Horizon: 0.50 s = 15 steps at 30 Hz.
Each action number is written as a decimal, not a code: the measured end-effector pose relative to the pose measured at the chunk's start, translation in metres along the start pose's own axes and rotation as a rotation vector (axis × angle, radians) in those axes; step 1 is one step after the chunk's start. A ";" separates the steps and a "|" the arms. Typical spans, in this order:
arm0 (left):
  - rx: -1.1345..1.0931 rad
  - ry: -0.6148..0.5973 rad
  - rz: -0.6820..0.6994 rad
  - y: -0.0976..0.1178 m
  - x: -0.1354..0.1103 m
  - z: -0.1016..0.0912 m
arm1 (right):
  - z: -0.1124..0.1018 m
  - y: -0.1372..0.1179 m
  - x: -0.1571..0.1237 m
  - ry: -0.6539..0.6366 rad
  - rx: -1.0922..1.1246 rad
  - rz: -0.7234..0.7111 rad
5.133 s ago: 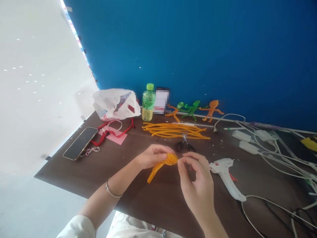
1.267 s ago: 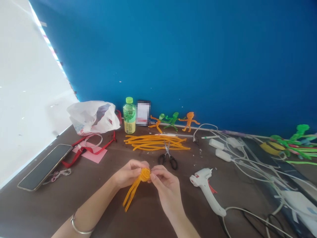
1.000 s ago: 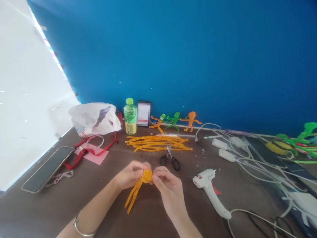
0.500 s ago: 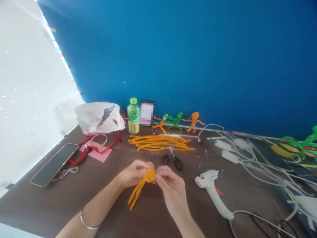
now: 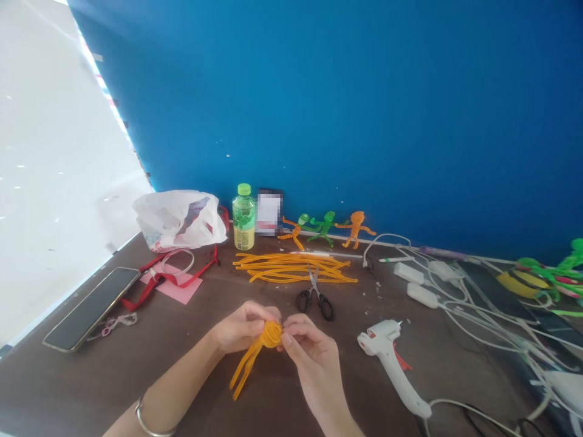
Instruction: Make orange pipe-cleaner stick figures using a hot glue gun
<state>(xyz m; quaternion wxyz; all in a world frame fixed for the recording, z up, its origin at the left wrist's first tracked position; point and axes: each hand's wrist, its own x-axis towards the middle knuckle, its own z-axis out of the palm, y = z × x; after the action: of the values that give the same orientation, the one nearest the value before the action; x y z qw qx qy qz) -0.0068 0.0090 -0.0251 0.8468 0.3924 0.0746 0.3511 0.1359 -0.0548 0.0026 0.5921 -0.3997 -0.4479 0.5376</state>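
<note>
Between my hands is a coiled ball of orange-yellow pipe cleaner (image 5: 272,334), with two loose ends hanging down to the left. My left hand (image 5: 241,328) pinches it from the left side, thumb against the coil. From the right, my right hand (image 5: 312,349) grips the same coil between thumb and fingers; some fingertips are hidden behind it. Beyond the hands lie black-handled scissors (image 5: 314,297), blades apart, their tips over a row of loose orange-yellow pipe cleaners (image 5: 286,267).
A white glue gun (image 5: 394,364) lies at the right, near white cables and adapters (image 5: 421,295). Small pipe-cleaner figures (image 5: 356,229) stand by the blue wall. A green-capped bottle (image 5: 244,221), a plastic bag (image 5: 180,218), a red strap (image 5: 170,279) and a phone (image 5: 93,308) are at the left.
Both hands and the coil stay together, with only a slight shift. The whole scene sits slightly lower in view, as the camera has tilted a little.
</note>
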 end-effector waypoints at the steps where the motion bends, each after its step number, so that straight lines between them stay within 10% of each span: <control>1: 0.004 0.005 0.001 0.000 0.000 0.000 | 0.000 -0.001 0.000 0.001 -0.005 0.000; 15: 0.024 0.024 -0.004 -0.001 -0.001 -0.002 | 0.000 0.000 0.001 0.003 -0.005 -0.003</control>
<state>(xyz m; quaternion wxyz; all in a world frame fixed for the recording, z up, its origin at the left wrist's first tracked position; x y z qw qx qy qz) -0.0078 0.0090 -0.0271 0.8417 0.3984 0.0897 0.3533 0.1362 -0.0541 0.0027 0.5926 -0.4012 -0.4491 0.5349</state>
